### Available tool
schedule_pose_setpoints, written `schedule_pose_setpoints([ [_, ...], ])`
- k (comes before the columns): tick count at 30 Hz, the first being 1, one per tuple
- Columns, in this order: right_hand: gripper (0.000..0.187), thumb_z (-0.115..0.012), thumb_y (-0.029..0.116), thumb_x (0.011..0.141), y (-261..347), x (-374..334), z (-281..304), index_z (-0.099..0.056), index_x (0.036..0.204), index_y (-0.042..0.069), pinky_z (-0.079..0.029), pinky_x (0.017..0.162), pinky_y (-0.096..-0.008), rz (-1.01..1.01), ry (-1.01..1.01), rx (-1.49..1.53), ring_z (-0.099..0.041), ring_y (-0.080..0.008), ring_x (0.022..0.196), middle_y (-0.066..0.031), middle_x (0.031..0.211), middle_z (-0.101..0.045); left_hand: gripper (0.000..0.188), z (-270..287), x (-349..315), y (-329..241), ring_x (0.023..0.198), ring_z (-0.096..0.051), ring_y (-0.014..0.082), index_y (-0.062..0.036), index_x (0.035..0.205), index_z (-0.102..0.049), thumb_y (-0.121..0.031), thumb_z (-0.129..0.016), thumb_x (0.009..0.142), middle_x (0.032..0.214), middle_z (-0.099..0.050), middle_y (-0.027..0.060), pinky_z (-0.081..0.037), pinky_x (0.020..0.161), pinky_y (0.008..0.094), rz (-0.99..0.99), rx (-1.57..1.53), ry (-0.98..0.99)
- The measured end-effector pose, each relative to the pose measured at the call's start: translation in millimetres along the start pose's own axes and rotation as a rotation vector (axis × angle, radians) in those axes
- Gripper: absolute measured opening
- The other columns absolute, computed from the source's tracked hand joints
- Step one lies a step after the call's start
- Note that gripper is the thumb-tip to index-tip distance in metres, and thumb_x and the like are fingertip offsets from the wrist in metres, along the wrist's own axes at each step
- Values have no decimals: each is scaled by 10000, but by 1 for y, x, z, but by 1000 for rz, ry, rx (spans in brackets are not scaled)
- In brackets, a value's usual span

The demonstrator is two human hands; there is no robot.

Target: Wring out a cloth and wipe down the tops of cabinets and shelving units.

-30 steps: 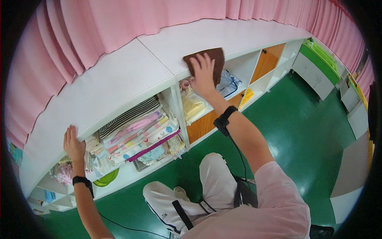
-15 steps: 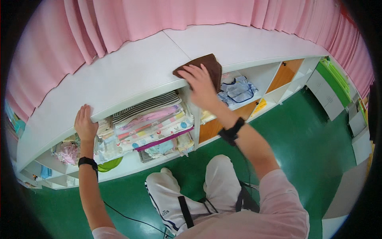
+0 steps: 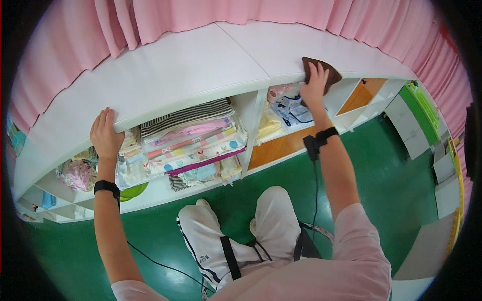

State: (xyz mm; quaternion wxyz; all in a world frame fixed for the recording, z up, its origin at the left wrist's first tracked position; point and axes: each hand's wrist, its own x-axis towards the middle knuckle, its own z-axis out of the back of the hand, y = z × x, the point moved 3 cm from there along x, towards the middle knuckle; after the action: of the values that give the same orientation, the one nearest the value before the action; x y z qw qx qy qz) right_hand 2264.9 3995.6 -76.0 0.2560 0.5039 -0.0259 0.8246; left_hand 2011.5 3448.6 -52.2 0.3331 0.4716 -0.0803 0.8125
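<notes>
Along the front edge of a long white cabinet top, my right hand presses a brown cloth. The fingers lie over the cloth, and part of it hangs down over the edge beside the hand. Farther left, my left hand rests on the same front edge, its fingers stretched flat on the white surface and its thumb out to the side. Nothing is held in that hand. Below it, the open shelves hold a stack of folded fabrics, some striped, some pink and patterned.
Pink curtains hang behind the cabinet top. A blue-and-white garment lies in the right compartment, near an orange-brown door. A green-topped white cabinet stands at far right. A black cable hangs from my right wrist band.
My right hand has slid to the right along the cabinet's edge, taking the brown cloth past the seam in the top. My left hand stays on the edge.
</notes>
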Motion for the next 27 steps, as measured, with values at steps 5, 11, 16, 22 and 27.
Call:
schedule_pose_setpoints([
  [5,811,-644,-33,632,112,-39,-1,-368,1393,14,-90,1142,-617,63,-101,204,-68,-570,1383,-301,1486,-208,488,-4,-1,0,1107,-591,327,-23,1106,-603,21,-635,620,1193,-631,135,-477,945,413,16,1,21],
  [11,798,-466,-157,683,162,-59,20,-305,1444,20,-89,1161,-556,-140,-26,563,-23,-529,1414,-266,1541,-133,495,-16,-6,0,1150,-573,330,-32,1140,-589,31,-616,650,1234,-618,143,-459,972,417,21,21,67],
  [16,748,-465,-170,703,112,-79,23,-348,1420,4,-227,1153,-429,-185,83,838,-237,-399,1416,-204,1526,-261,464,-21,-11,10,1152,-575,332,-31,1139,-594,-3,-632,678,1232,-620,152,-459,973,423,-4,40,49],
  [22,608,-483,-60,759,65,-201,-25,-453,1362,8,-414,988,-344,-894,239,981,-546,-299,1153,-179,1214,-585,512,-18,-10,27,1161,-562,358,-17,1163,-589,-7,-646,655,1250,-605,172,-447,986,433,18,82,90],
  [27,774,-566,-19,807,121,-183,31,-209,1492,34,-258,1121,-359,-833,-274,1437,-321,-268,1360,-139,1492,-297,552,-17,-9,24,1156,-553,380,-12,1203,-565,-4,-643,657,1257,-594,186,-449,981,442,13,36,109],
])
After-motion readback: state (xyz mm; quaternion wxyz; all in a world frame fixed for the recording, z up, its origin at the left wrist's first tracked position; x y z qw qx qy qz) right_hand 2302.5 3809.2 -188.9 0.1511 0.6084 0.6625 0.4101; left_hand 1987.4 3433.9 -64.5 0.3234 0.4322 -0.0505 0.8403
